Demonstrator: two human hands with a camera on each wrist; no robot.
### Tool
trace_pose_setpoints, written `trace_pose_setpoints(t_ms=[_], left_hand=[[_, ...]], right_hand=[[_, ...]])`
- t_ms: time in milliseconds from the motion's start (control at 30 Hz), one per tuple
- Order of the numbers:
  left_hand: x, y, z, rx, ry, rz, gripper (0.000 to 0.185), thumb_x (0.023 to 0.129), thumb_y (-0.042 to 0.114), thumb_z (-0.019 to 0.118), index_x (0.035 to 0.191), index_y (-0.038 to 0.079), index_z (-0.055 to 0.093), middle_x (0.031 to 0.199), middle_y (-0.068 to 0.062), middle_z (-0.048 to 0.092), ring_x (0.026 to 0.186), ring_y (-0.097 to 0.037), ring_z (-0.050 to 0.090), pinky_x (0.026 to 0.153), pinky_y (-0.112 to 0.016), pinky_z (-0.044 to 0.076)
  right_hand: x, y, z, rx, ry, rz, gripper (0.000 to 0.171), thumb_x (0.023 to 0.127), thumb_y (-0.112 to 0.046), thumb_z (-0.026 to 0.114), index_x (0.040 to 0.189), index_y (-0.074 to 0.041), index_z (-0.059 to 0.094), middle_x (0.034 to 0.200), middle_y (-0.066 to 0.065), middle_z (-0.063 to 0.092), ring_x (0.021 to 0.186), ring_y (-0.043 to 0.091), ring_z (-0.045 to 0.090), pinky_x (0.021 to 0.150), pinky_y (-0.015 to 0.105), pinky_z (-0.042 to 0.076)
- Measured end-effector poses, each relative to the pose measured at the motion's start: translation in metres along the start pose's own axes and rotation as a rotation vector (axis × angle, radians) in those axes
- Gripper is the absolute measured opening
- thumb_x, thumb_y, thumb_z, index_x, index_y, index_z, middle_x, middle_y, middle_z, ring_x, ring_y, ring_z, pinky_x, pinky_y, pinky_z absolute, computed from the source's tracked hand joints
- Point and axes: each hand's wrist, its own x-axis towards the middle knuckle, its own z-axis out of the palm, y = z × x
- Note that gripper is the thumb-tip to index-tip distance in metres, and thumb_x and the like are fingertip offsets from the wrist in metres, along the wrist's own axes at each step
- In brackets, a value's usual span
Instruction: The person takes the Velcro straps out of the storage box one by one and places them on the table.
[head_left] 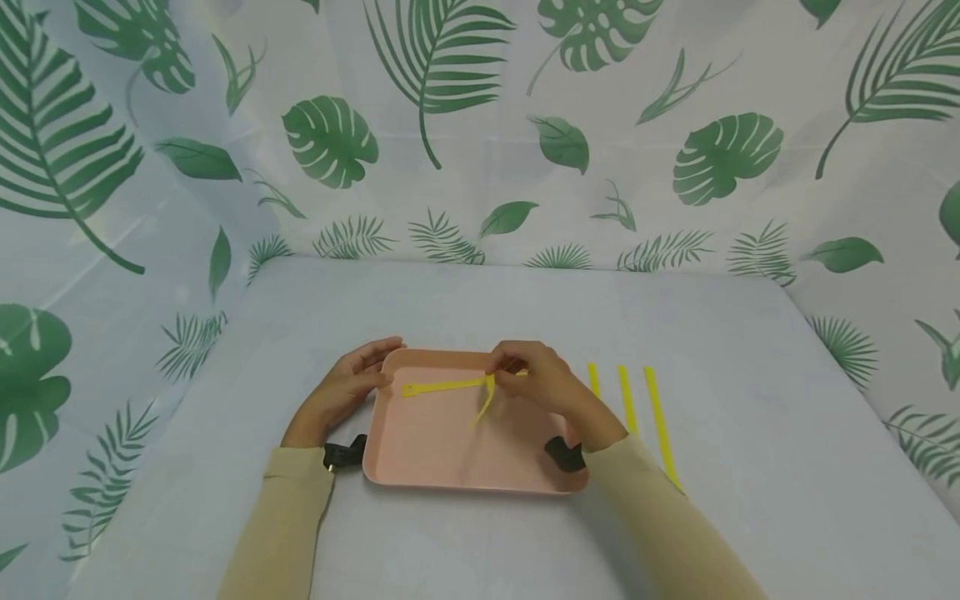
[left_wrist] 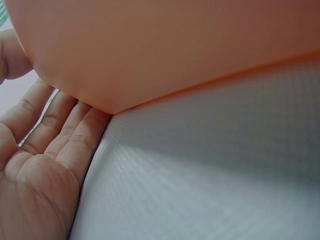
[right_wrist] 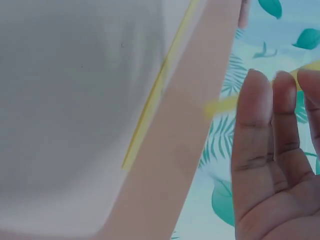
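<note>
A shallow pink tray (head_left: 465, 486) lies in front of me. My left hand (head_left: 345, 387) holds it at the far left corner, thumb at the rim, fingers along the outside; in the left wrist view the fingertips disappear behind the tray wall (left_wrist: 150, 55). Over the tray's far side, my right hand (head_left: 536, 375) pinches a thin yellow strip (head_left: 442, 387) with thumb and fingertips. The strip stretches left to a wider, squarish end, and a bent yellow length (head_left: 484, 404) hangs below the fingers. The right wrist view shows another yellow strip (right_wrist: 150, 110) along the tray's inner edge.
Several yellow strips (head_left: 660, 425) lie side by side on the white-covered table (head_left: 750, 400), right of the tray and partly behind the right forearm. A leaf-printed cloth (head_left: 480, 167) hangs at the back and sides. Black wrist bands (head_left: 345, 454) sit at both cuffs.
</note>
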Motion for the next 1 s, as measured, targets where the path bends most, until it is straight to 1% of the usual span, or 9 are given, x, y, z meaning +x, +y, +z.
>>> trace_pose_setpoints(t_ms=[67, 167, 200, 300, 400, 500, 733, 900, 1000], left_hand=[[0.0, 0.0, 0.0, 0.002, 0.002, -0.001, 0.076, 0.091, -0.01, 0.061, 0.162, -0.014, 0.033, 0.164, -0.033, 0.039, 0.125, -0.006, 0.062, 0.105, -0.021, 0.053], [0.0, 0.001, 0.001, 0.007, 0.002, -0.006, 0.076, 0.091, -0.01, 0.061, 0.162, -0.014, 0.033, 0.164, -0.033, 0.038, 0.126, -0.006, 0.061, 0.106, -0.022, 0.052], [0.0, 0.001, 0.002, 0.006, 0.001, -0.007, 0.076, 0.091, -0.01, 0.061, 0.162, -0.013, 0.033, 0.164, -0.033, 0.038, 0.126, -0.006, 0.061, 0.106, -0.022, 0.052], [-0.001, 0.002, 0.002, 0.002, 0.001, -0.009, 0.077, 0.091, -0.01, 0.061, 0.162, -0.014, 0.032, 0.165, -0.034, 0.036, 0.127, -0.006, 0.06, 0.107, -0.022, 0.052], [-0.001, 0.002, 0.003, 0.002, 0.006, -0.009, 0.076, 0.092, -0.011, 0.061, 0.162, -0.014, 0.032, 0.165, -0.033, 0.036, 0.127, -0.005, 0.06, 0.107, -0.021, 0.052], [-0.001, 0.003, 0.003, 0.008, 0.017, -0.013, 0.076, 0.092, -0.012, 0.062, 0.162, -0.013, 0.033, 0.165, -0.031, 0.039, 0.127, -0.004, 0.06, 0.106, -0.021, 0.052], [-0.001, 0.002, 0.003, 0.007, 0.009, -0.011, 0.077, 0.091, -0.012, 0.061, 0.162, -0.014, 0.032, 0.166, -0.035, 0.035, 0.128, -0.007, 0.06, 0.107, -0.021, 0.052], [-0.002, 0.002, 0.003, 0.003, 0.0, -0.001, 0.077, 0.091, -0.012, 0.061, 0.162, -0.015, 0.031, 0.165, -0.036, 0.034, 0.128, -0.007, 0.06, 0.107, -0.021, 0.052], [-0.002, 0.002, 0.002, -0.001, 0.0, 0.001, 0.076, 0.091, -0.012, 0.06, 0.162, -0.016, 0.031, 0.165, -0.036, 0.035, 0.128, -0.007, 0.06, 0.107, -0.021, 0.052]], right_hand=[[-0.004, 0.0, -0.003, 0.049, 0.008, 0.038, 0.012, 0.101, 0.007, 0.064, 0.104, 0.0, 0.073, 0.108, 0.013, 0.075, 0.096, 0.024, 0.07, 0.084, 0.031, 0.059], [-0.01, 0.002, -0.006, 0.173, 0.017, 0.103, 0.012, 0.103, 0.004, 0.061, 0.11, 0.004, 0.072, 0.114, 0.021, 0.073, 0.099, 0.033, 0.074, 0.081, 0.033, 0.063], [-0.011, 0.002, -0.008, 0.211, 0.022, 0.114, 0.014, 0.104, 0.004, 0.06, 0.112, 0.006, 0.071, 0.115, 0.023, 0.073, 0.099, 0.034, 0.074, 0.082, 0.033, 0.064], [-0.017, 0.004, -0.012, 0.327, 0.032, 0.145, 0.019, 0.103, 0.002, 0.062, 0.119, 0.011, 0.068, 0.112, 0.02, 0.073, 0.098, 0.029, 0.075, 0.085, 0.035, 0.065], [-0.023, 0.006, -0.015, 0.424, 0.04, 0.17, 0.025, 0.102, 0.001, 0.062, 0.123, 0.015, 0.066, 0.107, 0.011, 0.073, 0.092, 0.019, 0.074, 0.088, 0.037, 0.065], [-0.028, 0.007, -0.018, 0.489, 0.047, 0.183, 0.029, 0.101, 0.001, 0.063, 0.125, 0.017, 0.064, 0.106, 0.006, 0.072, 0.089, 0.016, 0.073, 0.09, 0.04, 0.065], [-0.039, 0.01, -0.029, 0.517, 0.062, 0.169, 0.031, 0.093, 0.005, 0.072, 0.122, 0.013, 0.066, 0.099, 0.003, 0.076, 0.089, 0.014, 0.075, 0.09, 0.035, 0.065], [-0.046, 0.006, -0.038, 0.46, 0.069, 0.166, 0.033, 0.094, 0.003, 0.072, 0.124, 0.014, 0.064, 0.101, 0.002, 0.075, 0.091, 0.014, 0.073, 0.089, 0.032, 0.064], [-0.051, 0.006, -0.044, 0.422, 0.08, 0.164, 0.035, 0.095, 0.003, 0.072, 0.126, 0.016, 0.062, 0.106, 0.001, 0.072, 0.094, 0.013, 0.073, 0.088, 0.03, 0.063]])
